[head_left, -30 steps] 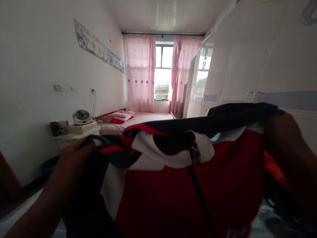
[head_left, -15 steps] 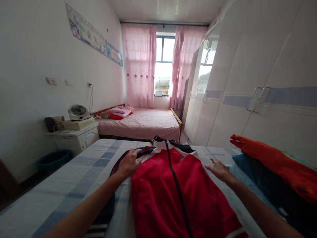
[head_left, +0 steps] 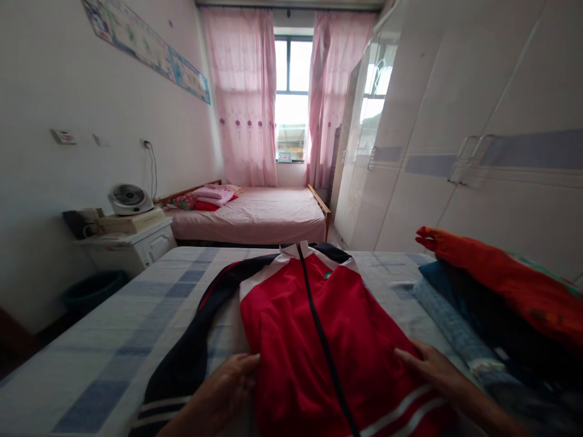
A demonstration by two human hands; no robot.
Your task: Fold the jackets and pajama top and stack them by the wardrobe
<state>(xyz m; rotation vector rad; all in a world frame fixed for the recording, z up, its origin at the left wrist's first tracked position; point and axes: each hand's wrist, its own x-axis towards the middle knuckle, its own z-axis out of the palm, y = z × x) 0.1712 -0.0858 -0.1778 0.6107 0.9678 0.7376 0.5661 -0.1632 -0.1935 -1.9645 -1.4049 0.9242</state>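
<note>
A red zip-up track jacket [head_left: 291, 328] with white shoulders and a black zip lies front up on the bed, its collar pointing away from me. Its dark sleeve [head_left: 186, 346], with white stripes at the cuff end, stretches out on the left. At the jacket's left side edge, my left hand [head_left: 230, 382] is closed, thumb on top and fingers curled at the cloth. My right hand [head_left: 432, 367] pinches the opposite side edge, above the white hem stripes. The right sleeve is mostly hidden.
A blue-and-white checked sheet [head_left: 150, 321] covers the near bed. To the right lies a clothes pile topped by an orange garment [head_left: 501, 279]. Beyond are a pink bed [head_left: 268, 212], a nightstand [head_left: 150, 246] with a fan [head_left: 130, 199], a bin [head_left: 93, 290] and white wardrobes [head_left: 419, 200].
Both hands have come down from the jacket's shoulders to its lower side edges and closed on the cloth. The view has tilted downward.
</note>
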